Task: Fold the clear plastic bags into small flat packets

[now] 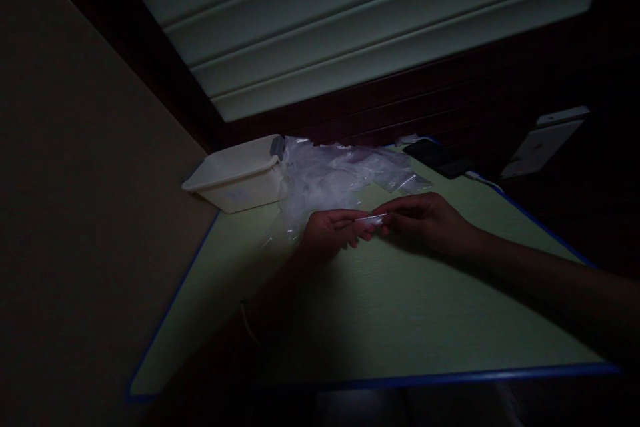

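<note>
My left hand (330, 233) and my right hand (427, 219) meet above the middle of the table. Between their fingertips is a small, shiny, whitish plastic bag (373, 219), held flat and seen nearly edge-on. Both hands pinch it, the left at one end and the right at the other. Just behind the hands lies a loose pile of clear plastic bags (325, 177). Dim light hides the finer details of the held piece.
A white plastic bin (240, 188) stands at the back left, touching the pile. A dark phone (435, 157) with a white cable (483, 180) lies at the back right. The pale green table (400, 327) has a blue edge. A wall is at left, a slatted panel (350, 33) behind.
</note>
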The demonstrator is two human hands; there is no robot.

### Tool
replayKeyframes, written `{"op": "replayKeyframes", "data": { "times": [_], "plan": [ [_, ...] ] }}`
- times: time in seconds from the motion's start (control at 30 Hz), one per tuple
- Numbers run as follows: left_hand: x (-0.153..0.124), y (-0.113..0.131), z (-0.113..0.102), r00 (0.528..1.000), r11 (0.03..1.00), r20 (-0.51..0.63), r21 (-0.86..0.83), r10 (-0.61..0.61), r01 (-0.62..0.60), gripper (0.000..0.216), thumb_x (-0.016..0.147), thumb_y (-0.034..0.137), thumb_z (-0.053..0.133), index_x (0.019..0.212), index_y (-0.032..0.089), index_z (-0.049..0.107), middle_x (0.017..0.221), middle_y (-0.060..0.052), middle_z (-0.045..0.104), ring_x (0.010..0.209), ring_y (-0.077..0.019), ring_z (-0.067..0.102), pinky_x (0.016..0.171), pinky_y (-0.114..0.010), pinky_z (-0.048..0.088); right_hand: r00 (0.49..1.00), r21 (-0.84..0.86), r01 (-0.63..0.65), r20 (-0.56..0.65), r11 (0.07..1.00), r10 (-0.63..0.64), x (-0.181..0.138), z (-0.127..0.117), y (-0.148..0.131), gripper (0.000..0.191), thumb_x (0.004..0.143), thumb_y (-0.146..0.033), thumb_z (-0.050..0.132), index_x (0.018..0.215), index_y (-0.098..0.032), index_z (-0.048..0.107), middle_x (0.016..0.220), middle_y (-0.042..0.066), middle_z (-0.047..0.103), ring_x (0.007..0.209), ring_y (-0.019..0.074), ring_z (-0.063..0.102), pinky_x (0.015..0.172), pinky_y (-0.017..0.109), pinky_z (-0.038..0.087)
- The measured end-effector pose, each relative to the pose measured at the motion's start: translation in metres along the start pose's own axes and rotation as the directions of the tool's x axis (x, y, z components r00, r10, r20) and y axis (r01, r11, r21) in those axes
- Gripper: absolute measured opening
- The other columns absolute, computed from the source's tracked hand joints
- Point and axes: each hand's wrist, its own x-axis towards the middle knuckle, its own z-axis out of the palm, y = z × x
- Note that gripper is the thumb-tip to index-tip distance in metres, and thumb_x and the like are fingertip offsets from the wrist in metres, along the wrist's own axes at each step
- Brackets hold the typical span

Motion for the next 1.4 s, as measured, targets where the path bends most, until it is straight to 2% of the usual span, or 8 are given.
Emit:
{"op": "replayKeyframes", "data": {
  "times": [0.23, 0.4, 0.63, 0.83, 0.97, 1.17, 1.3, 1.4],
  "plan": [
    [0.002, -0.003, -0.004, 1.000, 1.000, 0.017, -0.019, -0.006, 0.006, 0.031, 0.070, 0.028, 0.073, 0.097, 0.014, 0.073, 0.084, -0.011, 0.075, 0.071, -0.0171, 0.068, 0.055, -0.024, 0.047, 0.996, -0.049, 0.008, -0.085, 0.999, -0.012, 0.001, 0.000, -0.003, 0.017, 0.070, -0.028, 0.070, 0.083, -0.019, 0.077, 0.073, 0.004, 0.073, 0.065, 0.0151, 0.063, 0.065, 0.031, 0.050],
    [0.001, -0.003, -0.004, 1.000, 0.999, 0.024, 0.038, -0.015, 0.015, 0.028, 0.072, 0.027, 0.071, 0.096, 0.013, 0.074, 0.079, -0.009, 0.075, 0.056, -0.0108, 0.060, 0.054, -0.024, 0.045, 0.995, -0.069, 0.078, -0.053, 0.995, -0.082, 0.000, -0.002, -0.002, 0.016, 0.071, -0.026, 0.066, 0.081, -0.021, 0.078, 0.071, 0.003, 0.072, 0.067, 0.0156, 0.064, 0.068, 0.030, 0.050],
    [-0.002, 0.001, -0.006, 0.997, 0.998, 0.070, 0.053, 0.021, -0.025, 0.027, 0.078, 0.032, 0.065, 0.096, 0.015, 0.074, 0.079, -0.009, 0.074, 0.056, -0.0104, 0.058, 0.056, -0.024, 0.045, 0.995, -0.105, 0.092, -0.031, 0.990, -0.095, -0.002, -0.001, -0.001, 0.020, 0.075, -0.034, 0.068, 0.084, -0.019, 0.077, 0.079, 0.006, 0.075, 0.072, 0.0183, 0.066, 0.071, 0.032, 0.051],
    [-0.004, 0.004, 0.006, 0.995, 0.997, -0.101, 0.072, 0.019, -0.012, 0.025, 0.067, 0.031, 0.076, 0.083, 0.012, 0.073, 0.071, -0.007, 0.072, 0.057, -0.0110, 0.060, 0.053, -0.023, 0.046, 0.991, -0.164, 0.124, -0.023, 0.979, -0.129, -0.002, 0.001, 0.001, 0.023, 0.076, -0.036, 0.069, 0.086, -0.017, 0.076, 0.083, 0.007, 0.074, 0.074, 0.0189, 0.066, 0.070, 0.032, 0.051],
    [-0.006, 0.003, 0.011, 0.986, 0.993, -0.148, 0.104, 0.074, -0.059, 0.024, 0.066, 0.028, 0.078, 0.083, 0.013, 0.073, 0.069, -0.005, 0.071, 0.058, -0.0109, 0.061, 0.055, -0.023, 0.049, 0.996, -0.147, 0.086, -0.017, 0.985, -0.090, -0.004, 0.002, 0.000, 0.025, 0.076, -0.038, 0.070, 0.089, -0.016, 0.074, 0.082, 0.006, 0.073, 0.070, 0.0173, 0.064, 0.064, 0.030, 0.049],
    [-0.010, 0.004, 0.009, 0.975, 0.961, -0.152, 0.252, 0.160, -0.118, 0.024, 0.072, 0.029, 0.074, 0.090, 0.014, 0.074, 0.083, -0.008, 0.074, 0.073, -0.0155, 0.068, 0.069, -0.025, 0.055, 1.000, -0.089, -0.006, -0.002, 0.996, 0.006, -0.003, 0.001, 0.002, 0.029, 0.075, -0.040, 0.070, 0.087, -0.014, 0.073, 0.072, 0.004, 0.069, 0.058, 0.0130, 0.056, 0.052, 0.025, 0.042],
    [-0.009, 0.001, 0.008, 0.987, 0.972, -0.108, 0.217, 0.120, -0.095, 0.034, 0.072, 0.030, 0.074, 0.102, 0.014, 0.072, 0.090, -0.008, 0.074, 0.076, -0.0158, 0.069, 0.070, -0.025, 0.055, 1.000, -0.131, 0.012, -0.023, 0.991, -0.015, -0.001, 0.000, 0.002, 0.027, 0.075, -0.039, 0.069, 0.085, -0.015, 0.074, 0.068, 0.003, 0.066, 0.056, 0.0115, 0.053, 0.050, 0.025, 0.040],
    [-0.008, -0.001, 0.006, 0.993, 0.967, -0.077, 0.245, 0.087, -0.066, 0.030, 0.073, 0.033, 0.073, 0.097, 0.014, 0.074, 0.081, -0.007, 0.074, 0.066, -0.0127, 0.065, 0.061, -0.023, 0.052, 0.999, -0.168, 0.025, -0.035, 0.985, -0.031, -0.001, 0.000, 0.000, 0.027, 0.077, -0.039, 0.067, 0.084, -0.015, 0.074, 0.066, 0.002, 0.065, 0.054, 0.0106, 0.050, 0.048, 0.024, 0.038]
  ]
}}
